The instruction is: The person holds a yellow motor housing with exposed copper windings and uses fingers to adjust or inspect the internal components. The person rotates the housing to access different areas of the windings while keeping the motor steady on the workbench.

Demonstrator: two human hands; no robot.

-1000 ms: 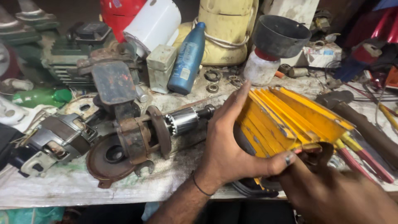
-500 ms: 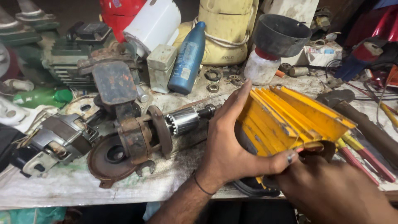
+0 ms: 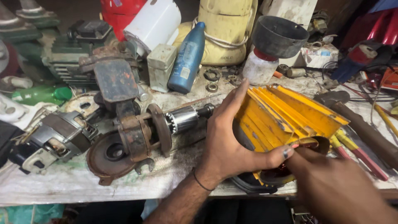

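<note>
left hand (image 3: 228, 149) clamped on yellow finned housing (image 3: 286, 120), long axis toward 2 o'clock; right hand (image 3: 340, 186) grip not discernible.

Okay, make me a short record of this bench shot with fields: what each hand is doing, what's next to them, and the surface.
left hand: left hand wraps the side of the yellow finned motor housing
right hand: right hand touches the housing's lower open end
beside: rusty rotor assembly lies left of the housing, apart from it
behind: blue bottle, black funnel on a white jar
surface: cluttered workbench
</note>
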